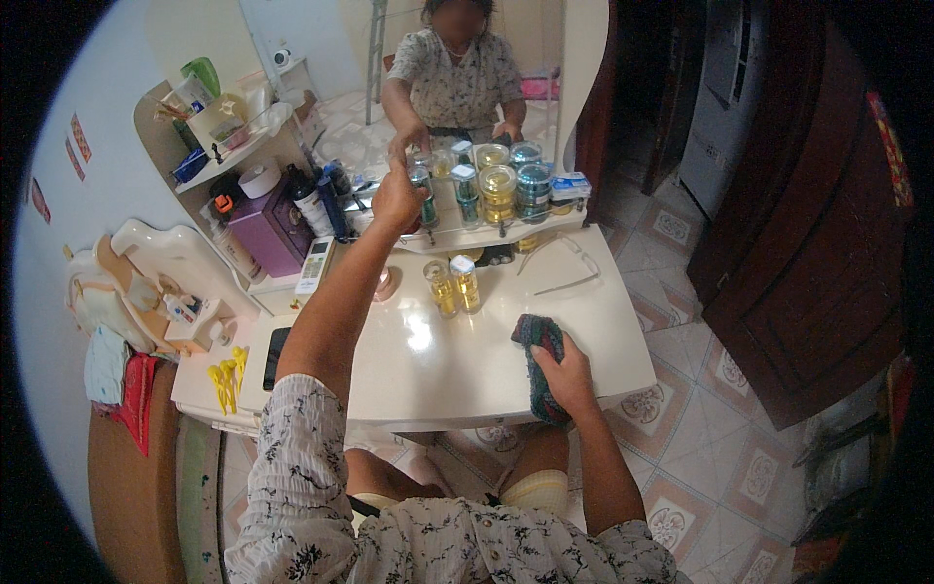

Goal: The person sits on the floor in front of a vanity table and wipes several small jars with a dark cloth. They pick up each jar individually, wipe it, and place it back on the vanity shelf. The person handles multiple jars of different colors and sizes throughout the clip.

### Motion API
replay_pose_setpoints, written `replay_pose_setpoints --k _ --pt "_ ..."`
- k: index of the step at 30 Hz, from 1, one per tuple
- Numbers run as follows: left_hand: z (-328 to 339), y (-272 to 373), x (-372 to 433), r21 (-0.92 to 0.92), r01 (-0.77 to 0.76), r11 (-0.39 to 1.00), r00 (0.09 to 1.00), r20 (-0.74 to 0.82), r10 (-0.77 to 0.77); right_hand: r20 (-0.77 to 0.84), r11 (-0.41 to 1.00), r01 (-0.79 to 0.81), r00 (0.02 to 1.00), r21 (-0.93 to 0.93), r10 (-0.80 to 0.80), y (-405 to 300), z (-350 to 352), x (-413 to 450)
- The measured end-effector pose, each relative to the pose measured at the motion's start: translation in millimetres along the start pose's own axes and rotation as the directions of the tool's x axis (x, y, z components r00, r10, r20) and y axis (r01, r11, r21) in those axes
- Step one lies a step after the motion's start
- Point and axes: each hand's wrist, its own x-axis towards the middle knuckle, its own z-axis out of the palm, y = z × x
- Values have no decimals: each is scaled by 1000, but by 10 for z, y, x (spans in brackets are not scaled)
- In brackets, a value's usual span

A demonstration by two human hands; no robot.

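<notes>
My left hand (400, 193) reaches to the raised shelf below the mirror, its fingers at a green-blue bottle (426, 197); whether they grip it is not clear. My right hand (565, 369) holds a dark, multicoloured knitted cloth (543, 387) near the front right of the white dressing table (467, 372). Two yellow bottles (441, 290) stand upright close together on the tabletop, below the shelf. Another green-blue bottle (467, 196), yellow jars (498, 193) and blue jars (533, 191) stand on the shelf, right of my left hand.
Eyeglasses (576, 270) lie at the back right of the tabletop. A dark phone (276, 358) and several yellow plastic items (228, 379) are at the left. A remote control (316, 264) leans near a purple box (270, 230). The mirror (540, 44) rises behind the shelf.
</notes>
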Motion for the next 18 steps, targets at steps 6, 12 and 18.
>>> replay_pose_setpoints --k 6,12,18 --pt "-83 -64 26 -10 -45 999 999 -6 45 18 1000 -7 1000 10 7 24 15 10" --pt "-179 194 -153 61 -281 958 936 -203 287 -1 1000 11 1000 10 -11 9 16 5" --pt "-23 468 -205 -94 -204 975 978 35 208 1 1000 -19 1000 -15 19 23 18 -2"
